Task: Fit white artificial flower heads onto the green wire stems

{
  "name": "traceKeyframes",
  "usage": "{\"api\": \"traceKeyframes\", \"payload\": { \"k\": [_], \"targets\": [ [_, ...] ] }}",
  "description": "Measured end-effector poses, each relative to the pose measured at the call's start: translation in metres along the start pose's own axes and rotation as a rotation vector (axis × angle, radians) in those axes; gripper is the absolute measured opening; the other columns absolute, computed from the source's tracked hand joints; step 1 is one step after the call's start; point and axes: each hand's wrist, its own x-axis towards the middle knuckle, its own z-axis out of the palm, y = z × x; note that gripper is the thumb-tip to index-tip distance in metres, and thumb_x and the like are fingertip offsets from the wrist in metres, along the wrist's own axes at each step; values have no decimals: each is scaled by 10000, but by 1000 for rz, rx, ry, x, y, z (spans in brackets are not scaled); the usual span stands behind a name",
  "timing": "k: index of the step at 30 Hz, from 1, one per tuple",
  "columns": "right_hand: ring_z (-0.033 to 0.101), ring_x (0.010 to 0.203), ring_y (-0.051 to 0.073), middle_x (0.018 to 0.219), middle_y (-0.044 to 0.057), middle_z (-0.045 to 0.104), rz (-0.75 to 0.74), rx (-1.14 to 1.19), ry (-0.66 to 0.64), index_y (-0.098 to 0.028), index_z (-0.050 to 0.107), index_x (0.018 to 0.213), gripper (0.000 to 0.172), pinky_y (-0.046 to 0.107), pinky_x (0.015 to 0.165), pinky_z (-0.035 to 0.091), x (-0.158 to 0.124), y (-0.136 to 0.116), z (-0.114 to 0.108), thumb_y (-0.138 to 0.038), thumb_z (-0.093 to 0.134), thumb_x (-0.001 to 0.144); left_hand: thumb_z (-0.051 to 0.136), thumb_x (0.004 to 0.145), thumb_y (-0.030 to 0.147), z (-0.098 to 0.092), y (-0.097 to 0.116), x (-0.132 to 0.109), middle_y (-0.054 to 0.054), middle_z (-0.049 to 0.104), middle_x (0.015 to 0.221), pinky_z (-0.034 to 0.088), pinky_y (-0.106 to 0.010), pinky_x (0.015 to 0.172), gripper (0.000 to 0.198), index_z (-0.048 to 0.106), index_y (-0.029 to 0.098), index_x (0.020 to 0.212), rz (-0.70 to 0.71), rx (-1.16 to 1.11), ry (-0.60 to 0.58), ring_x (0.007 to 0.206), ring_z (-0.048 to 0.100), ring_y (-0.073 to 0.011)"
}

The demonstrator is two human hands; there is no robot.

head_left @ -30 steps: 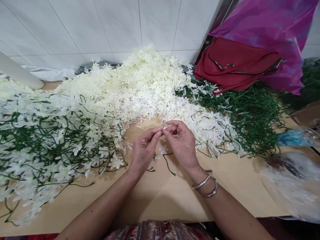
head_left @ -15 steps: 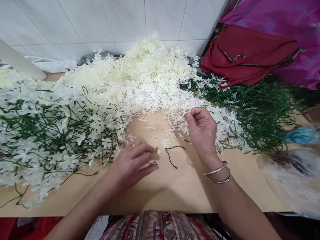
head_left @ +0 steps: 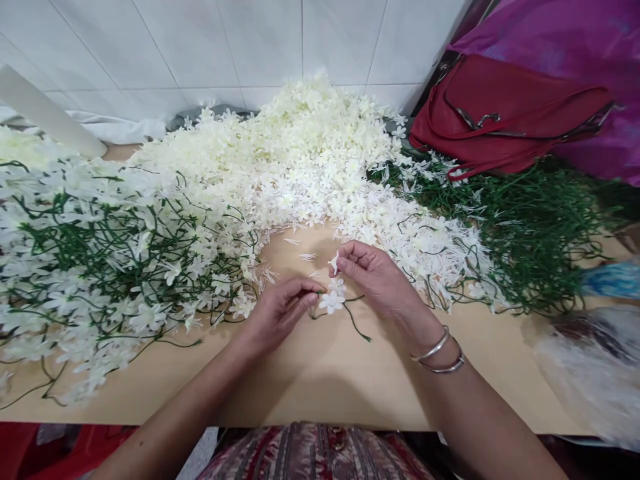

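My left hand (head_left: 280, 313) is closed in a pinch on a green stem sprig (head_left: 350, 317) that carries white flowers (head_left: 333, 300), low over the tan table (head_left: 320, 387). My right hand (head_left: 377, 277) is just right of it, thumb and finger pinched on a small white flower piece (head_left: 334, 262) above the sprig. The two hands almost touch. Behind them lies a big heap of loose white flowers (head_left: 300, 153). Two bangles (head_left: 437, 353) sit on my right wrist.
Finished green vines with white flowers (head_left: 100, 253) cover the left side. Bare green stems (head_left: 530, 220) pile at the right, under a red handbag (head_left: 505, 113) and purple cloth (head_left: 560, 33). A clear plastic bag (head_left: 585, 367) lies at the right edge. White tiled wall behind.
My right hand came back from the flower heap toward the centre with a flower piece. My left hand picked the stem sprig up off the table and brought it to the right hand.
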Motion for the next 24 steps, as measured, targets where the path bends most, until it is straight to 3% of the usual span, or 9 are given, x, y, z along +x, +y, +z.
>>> {"api": "traceKeyframes", "payload": {
  "k": [3, 8, 24],
  "targets": [
    [582, 721, 135, 796, -3, 668, 53, -49, -68, -207, 681, 907, 239, 282, 683, 431, -1, 0, 2, -433, 760, 898, 635, 1000, 243, 3, -15, 4, -91, 770, 1052, 537, -312, 850, 183, 767, 205, 1121, 14, 9, 161, 972, 709, -208],
    [524, 692, 126, 781, -12, 618, 59, -173, -142, -202, 667, 898, 185, 281, 637, 389, -2, 2, 4, -380, 695, 939, 746, 937, 281, 10, -25, 1, -49, 761, 895, 518, -268, 709, 133, 801, 219, 1040, -28, -79, 329, 783, 679, -164],
    [430, 601, 115, 698, -31, 551, 77, -368, -115, -196, 660, 860, 184, 266, 551, 331, -4, -1, 15, -365, 658, 932, 756, 921, 282, 10, -14, 0, -36, 741, 844, 485, -270, 673, 96, 788, 194, 946, -64, -55, 324, 740, 642, -152]
  ]
}}
